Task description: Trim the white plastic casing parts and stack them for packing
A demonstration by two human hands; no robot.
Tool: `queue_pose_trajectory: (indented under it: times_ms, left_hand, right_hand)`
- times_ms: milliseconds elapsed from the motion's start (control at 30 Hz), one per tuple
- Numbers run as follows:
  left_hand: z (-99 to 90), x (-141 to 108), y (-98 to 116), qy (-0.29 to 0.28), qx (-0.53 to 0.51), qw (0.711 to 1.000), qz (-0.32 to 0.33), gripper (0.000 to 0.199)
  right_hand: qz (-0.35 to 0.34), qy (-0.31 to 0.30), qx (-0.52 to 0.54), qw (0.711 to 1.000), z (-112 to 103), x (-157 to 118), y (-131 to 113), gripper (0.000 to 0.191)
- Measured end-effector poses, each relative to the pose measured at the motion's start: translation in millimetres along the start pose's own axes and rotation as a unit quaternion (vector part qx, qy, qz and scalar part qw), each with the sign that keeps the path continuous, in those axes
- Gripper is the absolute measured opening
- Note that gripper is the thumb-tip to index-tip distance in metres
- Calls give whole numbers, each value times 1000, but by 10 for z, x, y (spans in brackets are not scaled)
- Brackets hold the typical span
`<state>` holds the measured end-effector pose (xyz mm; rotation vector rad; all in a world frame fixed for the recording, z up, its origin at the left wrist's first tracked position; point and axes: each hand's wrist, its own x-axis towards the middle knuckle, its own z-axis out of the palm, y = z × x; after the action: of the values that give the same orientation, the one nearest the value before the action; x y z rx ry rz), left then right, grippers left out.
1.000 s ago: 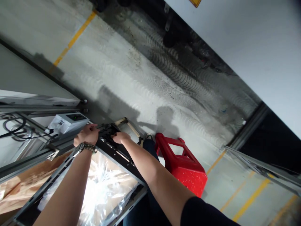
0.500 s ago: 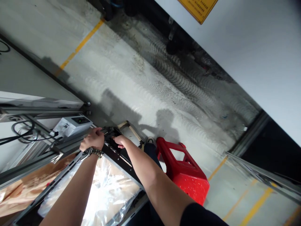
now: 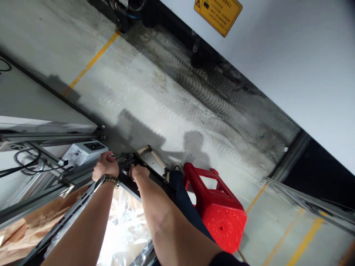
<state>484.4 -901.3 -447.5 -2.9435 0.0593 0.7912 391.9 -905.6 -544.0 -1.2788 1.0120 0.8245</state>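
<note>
My left hand (image 3: 106,167), with a watch (image 3: 103,178) and a braided band on its wrist, is curled closed beside the black metal corner of a frame. A small dark piece shows at its fingertips, too small to name. Close to its right, my right hand (image 3: 139,171) has its fingers bent around a dark part at the same black corner (image 3: 128,159); the hand itself hides what it grips. Below both hands, clear plastic wrapping (image 3: 122,221) lies over cardboard inside the frame, shining brightly.
A grey box with a small display (image 3: 85,152) and black cables stand left of my hands. A red plastic stool (image 3: 222,218) is beside my leg (image 3: 180,192). A beige tubular frame (image 3: 158,159) stands ahead. A large white machine (image 3: 291,66) fills the upper right.
My right hand has moved left, closer to my left hand, and its fingers have tucked further behind the black corner. My left hand has shifted slightly left.
</note>
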Motion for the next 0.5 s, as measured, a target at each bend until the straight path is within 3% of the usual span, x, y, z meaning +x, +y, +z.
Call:
queue_pose_trajectory:
  times_ms: [67,200,367,500]
  left_hand:
    - [14,13,-26,15,-7,1000,8,39]
    - [12,49,-71,33,-18,999,16,35]
    - [25,152,-66,28,-36,999,13,37]
    - [43,175,-123,36,-91,993,59,35]
  right_hand:
    - [44,24,-2,999,19,-47,-16,40]
    - [55,34,1,998,25,-76,-37,40]
    - [31,31,-7,999,-38,-24,-58,38]
    - [-26,60,-18,998,-305,-34,102,35]
